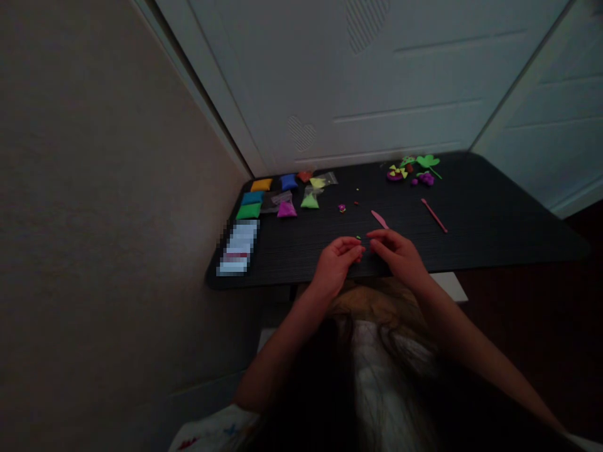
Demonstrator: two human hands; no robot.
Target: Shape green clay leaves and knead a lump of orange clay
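Note:
My left hand [338,258] is over the front edge of the dark table, closed with thumb and fingers together. Whatever those fingers may hold is too small to make out. Facing it, my right hand [396,251] has thumb and index finger slightly apart, with nothing visible between them. A tiny green piece of clay [358,237] lies just beyond my left fingertips. Behind my right hand is a pink plastic knife [379,219], partly covered by its fingers. Farther back sit a small purple-and-yellow clay piece [342,208] and a tiny red bit [357,203].
Several bags of coloured clay, including a magenta one [287,209], stand at the back left near a phone [239,248]. At the back right are purple clay shapes [426,179], a green clover shape [428,161] and a pink stick tool [434,215]. A white door closes off the back.

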